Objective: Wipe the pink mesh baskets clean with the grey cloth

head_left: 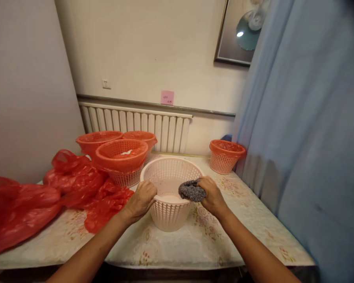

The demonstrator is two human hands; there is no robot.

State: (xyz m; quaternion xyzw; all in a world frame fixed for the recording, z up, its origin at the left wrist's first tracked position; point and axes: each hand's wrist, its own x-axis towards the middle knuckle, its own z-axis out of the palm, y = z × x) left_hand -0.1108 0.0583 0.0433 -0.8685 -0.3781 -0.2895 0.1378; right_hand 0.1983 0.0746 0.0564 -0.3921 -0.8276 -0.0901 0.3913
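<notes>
A pale pink plastic basket (172,214) with lattice sides stands upright in front of me, with no bag lining it. On its near left rim my left hand (142,199) is closed, fingers curled over the edge. My right hand (211,194) grips a dark grey, speckled cloth (191,191) at the basket's right rim; the cloth hangs partly over the opening. Bunched red plastic bags (109,202) lie on the table just left of the basket.
Several baskets lined with red bags, one a nearer basket (126,177), stand at the back left. Another lined basket (222,162) is by the blue curtain (283,137). Full-looking red bags (20,212) cover the left of the flowered tablecloth (171,251). A radiator (135,122) runs behind.
</notes>
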